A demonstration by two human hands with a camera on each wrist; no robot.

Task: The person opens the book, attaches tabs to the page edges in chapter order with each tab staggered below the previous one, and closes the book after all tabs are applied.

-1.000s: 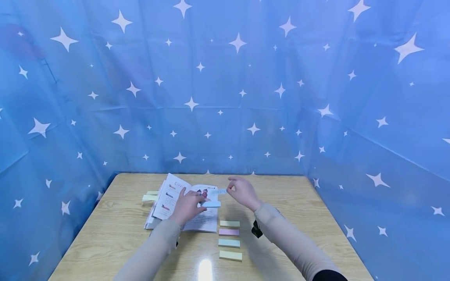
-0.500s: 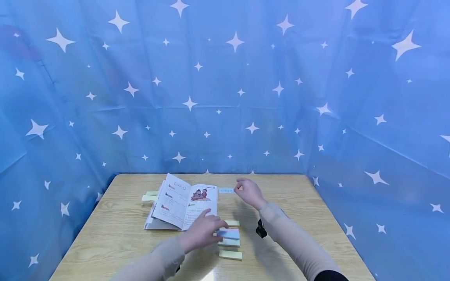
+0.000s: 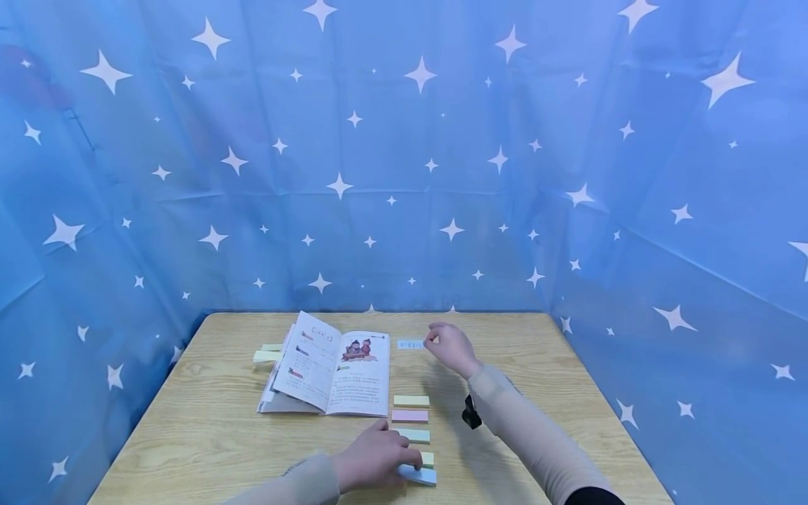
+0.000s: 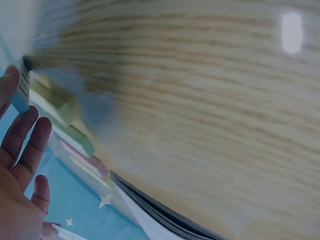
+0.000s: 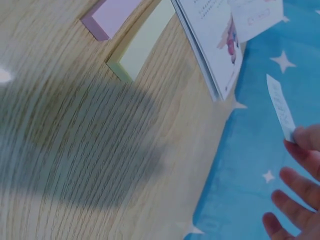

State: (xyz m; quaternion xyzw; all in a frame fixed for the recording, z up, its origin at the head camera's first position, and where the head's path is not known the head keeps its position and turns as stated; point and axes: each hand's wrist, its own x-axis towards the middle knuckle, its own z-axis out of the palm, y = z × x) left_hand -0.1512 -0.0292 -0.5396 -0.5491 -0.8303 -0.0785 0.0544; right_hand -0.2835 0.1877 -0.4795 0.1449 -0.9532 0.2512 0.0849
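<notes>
In the head view my left hand is low over the near side of the table, gripping a light-blue sticky note pad beside the nearest pad of a column. The left wrist view has this blue pad pinched between thumb and fingers, tilted up off its long side. My right hand is raised right of the open book. Its thumb and forefinger pinch one end of a single pale-blue sticky note. Handwriting shows on the sticky note in the right wrist view; the other fingers are spread apart.
A column of sticky note pads lies right of the book: yellow, pink, pale green and another yellow. Yellowish paper tabs stick out from the book's left side. A blue starry curtain surrounds the table.
My left hand has carried the blue pad from above the book down to the near end of the column. My right hand has shifted slightly right with the sticky note, away from the book.
</notes>
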